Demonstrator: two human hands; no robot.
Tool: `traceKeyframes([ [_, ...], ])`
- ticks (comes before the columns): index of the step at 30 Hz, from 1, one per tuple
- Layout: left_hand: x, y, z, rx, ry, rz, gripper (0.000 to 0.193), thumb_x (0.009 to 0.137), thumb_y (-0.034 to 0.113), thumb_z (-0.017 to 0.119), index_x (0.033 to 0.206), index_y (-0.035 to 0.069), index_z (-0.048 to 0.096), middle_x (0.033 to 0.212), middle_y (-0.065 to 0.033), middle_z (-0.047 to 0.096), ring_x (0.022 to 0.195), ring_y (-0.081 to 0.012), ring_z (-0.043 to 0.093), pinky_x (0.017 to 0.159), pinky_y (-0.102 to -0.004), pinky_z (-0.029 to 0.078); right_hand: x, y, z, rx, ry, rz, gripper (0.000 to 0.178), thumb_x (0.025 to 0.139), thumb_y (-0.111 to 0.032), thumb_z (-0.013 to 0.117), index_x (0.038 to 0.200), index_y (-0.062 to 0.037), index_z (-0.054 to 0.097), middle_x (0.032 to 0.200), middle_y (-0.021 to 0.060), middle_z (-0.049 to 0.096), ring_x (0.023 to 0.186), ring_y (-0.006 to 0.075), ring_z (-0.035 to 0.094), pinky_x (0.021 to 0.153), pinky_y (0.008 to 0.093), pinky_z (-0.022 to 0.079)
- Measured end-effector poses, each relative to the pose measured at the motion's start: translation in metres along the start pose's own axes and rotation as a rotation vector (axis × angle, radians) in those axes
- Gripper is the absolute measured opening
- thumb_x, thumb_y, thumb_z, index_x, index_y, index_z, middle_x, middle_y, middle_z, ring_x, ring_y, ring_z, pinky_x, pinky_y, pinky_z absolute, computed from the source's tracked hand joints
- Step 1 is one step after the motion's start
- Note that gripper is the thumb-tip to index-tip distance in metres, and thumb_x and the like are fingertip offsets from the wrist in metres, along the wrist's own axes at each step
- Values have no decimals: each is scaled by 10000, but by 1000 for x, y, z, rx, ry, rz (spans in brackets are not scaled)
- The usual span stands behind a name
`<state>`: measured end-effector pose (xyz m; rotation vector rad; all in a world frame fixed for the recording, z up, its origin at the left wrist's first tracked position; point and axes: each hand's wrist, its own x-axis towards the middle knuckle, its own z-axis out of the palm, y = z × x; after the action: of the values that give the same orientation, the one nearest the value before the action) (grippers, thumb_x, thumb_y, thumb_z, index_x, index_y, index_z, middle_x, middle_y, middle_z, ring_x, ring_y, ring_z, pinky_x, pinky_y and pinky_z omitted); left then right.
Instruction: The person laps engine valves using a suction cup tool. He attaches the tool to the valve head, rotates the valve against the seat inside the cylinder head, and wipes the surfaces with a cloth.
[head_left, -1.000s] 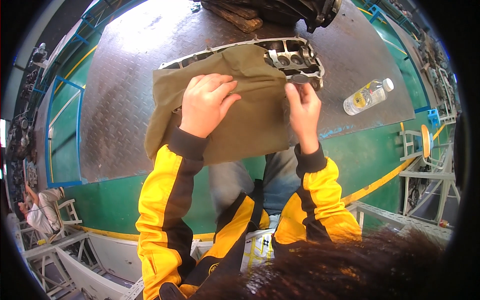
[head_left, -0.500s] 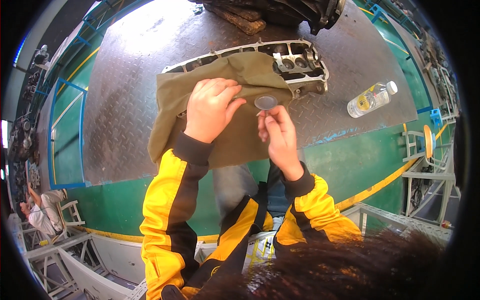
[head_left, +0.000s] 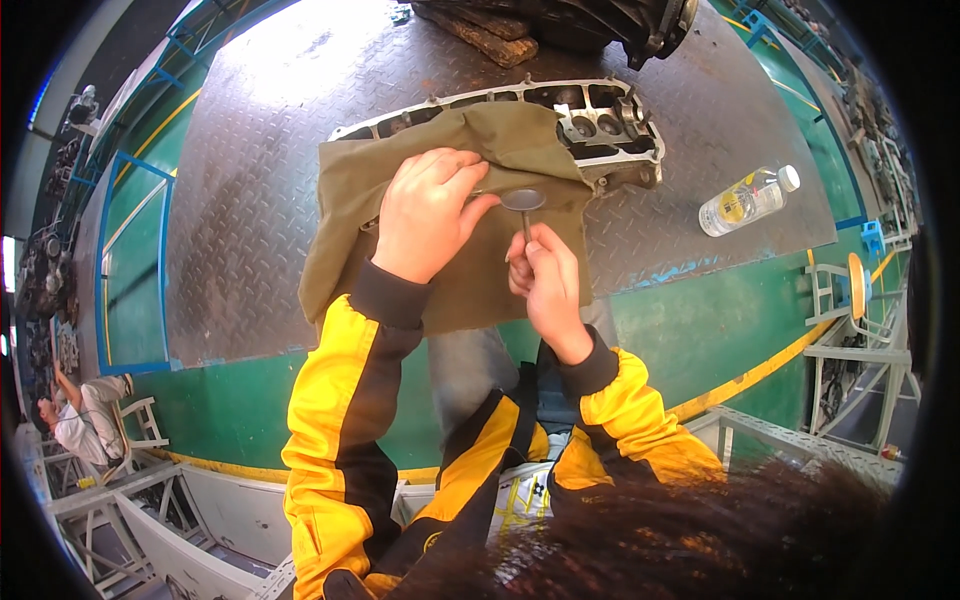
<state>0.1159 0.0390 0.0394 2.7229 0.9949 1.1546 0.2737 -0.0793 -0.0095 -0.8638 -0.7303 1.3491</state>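
Note:
My right hand [head_left: 548, 285] is closed around the thin stem of an engine valve [head_left: 522, 201], whose round, flat grey head points up and away from me. Beside it, my left hand [head_left: 430, 212] curls over an olive-green cloth [head_left: 345, 225], thumb toward the valve head. Bits of something thin and metallic peek out on both sides of the left palm; its kind is hidden. The cloth drapes over the near side of a metal cylinder head [head_left: 600, 125] and hangs over the table edge. The right end of the cylinder head lies uncovered, showing its round openings.
A steel table with a raised tread pattern [head_left: 250, 220] carries everything. To the right lies a clear plastic bottle [head_left: 742, 202] with a white cap. Wooden blocks [head_left: 480, 38] and a dark machine housing [head_left: 600, 22] are at the far edge. A person [head_left: 85, 425] sits far left.
My right hand has turned the valve so its stem shows more, and its head has shifted slightly left, nearer my left thumb. The left hand has barely moved.

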Motion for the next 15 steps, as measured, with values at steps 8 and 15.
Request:
traceKeyframes([
  [8,1,2,-2,-19,-20,-15,349,752,93,861,1082,52,756,1159,-74,739,1125,-297,681,956,-434,527,1,7,7,-330,-17,-285,207,1110,-151,515,1081,11,642,763,10,630,634,59,523,585,239,413],
  [15,3,4,-1,-23,-19,-48,342,743,75,859,1070,51,762,1157,-76,726,1123,-294,671,951,-423,527,1,12,6,-281,-14,-318,197,1112,-161,525,1068,-2,633,774,38,682,654,75,571,617,246,461],
])
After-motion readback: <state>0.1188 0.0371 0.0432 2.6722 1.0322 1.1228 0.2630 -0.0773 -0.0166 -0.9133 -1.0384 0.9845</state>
